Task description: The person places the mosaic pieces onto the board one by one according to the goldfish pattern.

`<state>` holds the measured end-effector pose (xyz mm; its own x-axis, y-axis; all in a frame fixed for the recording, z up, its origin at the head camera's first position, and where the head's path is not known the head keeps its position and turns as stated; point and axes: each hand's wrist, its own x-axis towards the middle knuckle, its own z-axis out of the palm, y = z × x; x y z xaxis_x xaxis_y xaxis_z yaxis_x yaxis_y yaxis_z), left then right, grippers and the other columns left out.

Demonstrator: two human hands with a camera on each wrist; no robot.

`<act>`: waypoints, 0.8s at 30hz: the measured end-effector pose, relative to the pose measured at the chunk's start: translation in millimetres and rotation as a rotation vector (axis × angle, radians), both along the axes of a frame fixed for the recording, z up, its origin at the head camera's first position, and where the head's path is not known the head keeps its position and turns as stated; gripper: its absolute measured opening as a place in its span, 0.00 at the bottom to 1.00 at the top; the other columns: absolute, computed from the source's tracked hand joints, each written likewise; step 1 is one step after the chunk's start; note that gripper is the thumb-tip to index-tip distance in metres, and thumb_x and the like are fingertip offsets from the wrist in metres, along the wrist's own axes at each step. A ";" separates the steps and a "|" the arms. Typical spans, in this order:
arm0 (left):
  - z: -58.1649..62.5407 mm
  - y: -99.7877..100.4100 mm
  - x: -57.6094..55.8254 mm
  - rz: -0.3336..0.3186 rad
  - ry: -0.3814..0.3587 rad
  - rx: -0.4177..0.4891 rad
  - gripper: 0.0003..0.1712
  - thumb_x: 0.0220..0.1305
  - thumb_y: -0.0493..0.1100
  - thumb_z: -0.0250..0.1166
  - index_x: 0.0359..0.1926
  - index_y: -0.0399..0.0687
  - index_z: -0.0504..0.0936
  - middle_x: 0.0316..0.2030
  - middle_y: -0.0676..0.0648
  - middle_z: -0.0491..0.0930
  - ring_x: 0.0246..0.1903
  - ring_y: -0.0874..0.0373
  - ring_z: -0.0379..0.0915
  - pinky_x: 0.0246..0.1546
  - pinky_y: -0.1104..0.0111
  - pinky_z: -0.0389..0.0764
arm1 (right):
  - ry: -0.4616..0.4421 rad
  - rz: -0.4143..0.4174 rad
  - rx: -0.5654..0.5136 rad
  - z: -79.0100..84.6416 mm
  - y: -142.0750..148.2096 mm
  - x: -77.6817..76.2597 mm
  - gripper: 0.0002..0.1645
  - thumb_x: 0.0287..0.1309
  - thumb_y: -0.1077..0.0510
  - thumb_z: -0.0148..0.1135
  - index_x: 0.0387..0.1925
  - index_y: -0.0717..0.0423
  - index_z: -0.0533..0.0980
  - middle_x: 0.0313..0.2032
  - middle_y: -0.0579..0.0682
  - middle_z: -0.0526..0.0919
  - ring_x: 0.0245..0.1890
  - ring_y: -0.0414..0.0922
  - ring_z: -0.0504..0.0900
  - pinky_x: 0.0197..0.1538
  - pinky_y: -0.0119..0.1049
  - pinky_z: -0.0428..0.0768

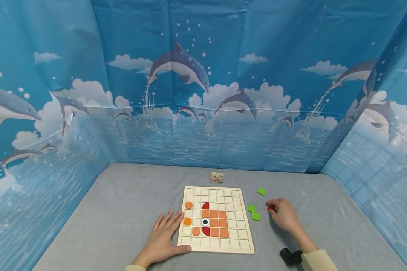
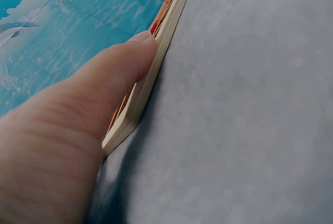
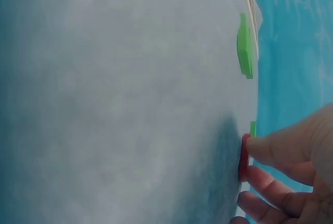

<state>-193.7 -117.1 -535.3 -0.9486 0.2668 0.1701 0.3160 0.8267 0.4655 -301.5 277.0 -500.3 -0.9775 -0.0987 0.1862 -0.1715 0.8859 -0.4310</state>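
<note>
A wooden grid board (image 1: 239, 241) lies on the grey cloth. It bears orange square tiles (image 1: 218, 223), orange discs (image 1: 187, 221), two red quarter-round pieces (image 1: 206, 231) and a white disc with a black centre (image 1: 205, 222). My left hand (image 1: 164, 235) rests spread at the board's left side, its thumb (image 2: 117, 67) on the front edge. Right of the board, my right hand (image 1: 285, 215) pinches a small red piece (image 3: 243, 157) between thumb and fingers, low over the cloth. The fingers partly cover that piece, so its full outline is hidden.
Three green tiles (image 1: 256, 216) lie between the board and my right hand, one farther back. A small patterned card (image 1: 216, 177) sits behind the board. Near my right wrist is a black object (image 1: 289, 256). A dolphin-print curtain (image 1: 203, 143) surrounds the table's back and sides.
</note>
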 end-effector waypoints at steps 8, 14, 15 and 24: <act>-0.8 0.4 -0.9 0.006 -0.003 0.006 0.59 0.45 0.79 0.58 0.71 0.49 0.61 0.69 0.50 0.58 0.70 0.46 0.42 0.65 0.47 0.38 | -0.026 -0.039 0.005 0.0 0.4 2.2 0.13 0.50 0.70 0.65 0.41 0.68 0.81 0.36 0.59 0.76 0.37 0.55 0.71 0.41 0.52 0.73; -1.0 0.7 -2.2 0.018 -0.030 -0.007 0.61 0.44 0.82 0.56 0.72 0.51 0.60 0.70 0.52 0.57 0.71 0.48 0.40 0.65 0.49 0.36 | -0.038 -0.035 0.004 1.0 3.1 3.4 0.12 0.48 0.68 0.68 0.38 0.68 0.81 0.31 0.56 0.75 0.32 0.51 0.70 0.37 0.48 0.74; -1.1 0.7 -2.3 0.018 -0.032 -0.008 0.61 0.44 0.82 0.56 0.72 0.51 0.60 0.70 0.52 0.57 0.71 0.48 0.40 0.65 0.49 0.36 | -0.039 -0.035 0.002 1.1 3.6 3.9 0.11 0.48 0.68 0.68 0.37 0.68 0.81 0.31 0.55 0.75 0.31 0.50 0.70 0.37 0.48 0.74; -0.6 0.3 -1.3 0.016 -0.022 -0.005 0.60 0.44 0.81 0.57 0.72 0.51 0.60 0.70 0.52 0.57 0.70 0.48 0.41 0.65 0.49 0.36 | -0.029 -0.022 -0.039 3.3 5.8 8.7 0.06 0.48 0.69 0.69 0.31 0.66 0.80 0.28 0.53 0.73 0.29 0.48 0.71 0.32 0.44 0.74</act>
<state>-195.0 -116.8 -535.9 -0.9562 0.2525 0.1479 0.2926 0.8340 0.4678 -292.8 282.9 -497.0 -0.9845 -0.0703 0.1609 -0.1390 0.8719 -0.4695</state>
